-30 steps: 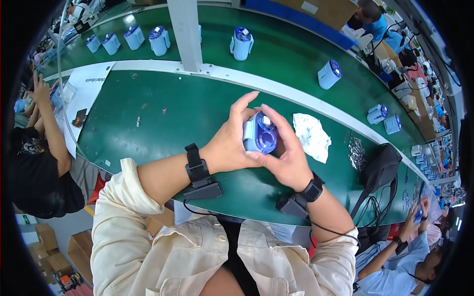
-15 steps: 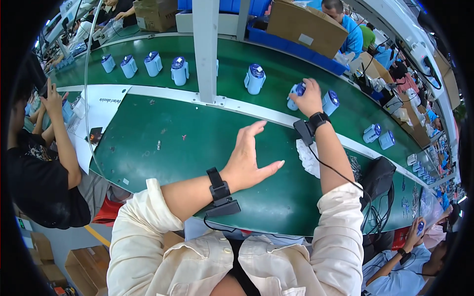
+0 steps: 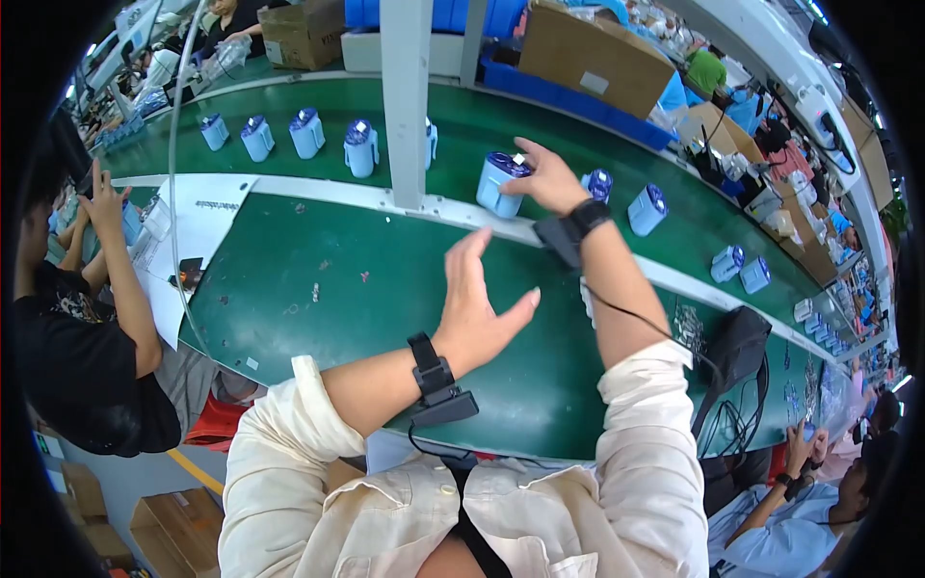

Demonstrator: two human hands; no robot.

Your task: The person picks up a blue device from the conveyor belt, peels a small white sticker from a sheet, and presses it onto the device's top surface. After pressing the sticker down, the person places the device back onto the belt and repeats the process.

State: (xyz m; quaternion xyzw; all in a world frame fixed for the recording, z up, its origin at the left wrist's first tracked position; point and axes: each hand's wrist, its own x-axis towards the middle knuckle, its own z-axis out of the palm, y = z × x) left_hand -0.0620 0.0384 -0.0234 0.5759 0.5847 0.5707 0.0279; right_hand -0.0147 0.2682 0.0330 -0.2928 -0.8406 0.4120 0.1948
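Note:
My right hand [image 3: 551, 181] reaches over the green belt, thumb and fingers round the right side of a light-blue canister-shaped device [image 3: 493, 191] with a dark-blue top. This device tilts slightly and overlaps the belt's near rail. Just right of that hand, partly hidden behind my wrist, is a similar blue device [image 3: 599, 183]; another blue device [image 3: 647, 210] stands farther right. My left hand [image 3: 479, 313] hovers above the green table with fingers and thumb spread, holding nothing. Both wrists wear black straps with small boxes.
A white post [image 3: 405, 116] rises from the rail [image 3: 448, 212], partly hiding one device. Several blue devices line the belt [image 3: 289, 91] on both sides. A black bag [image 3: 737, 342] with cables lies at right on the table [image 3: 385, 289]. Co-workers sit left and right.
My right hand has let go of one blue device and moved left to another, which is now nearer to me. My left hand stays spread, with only a slight shift.

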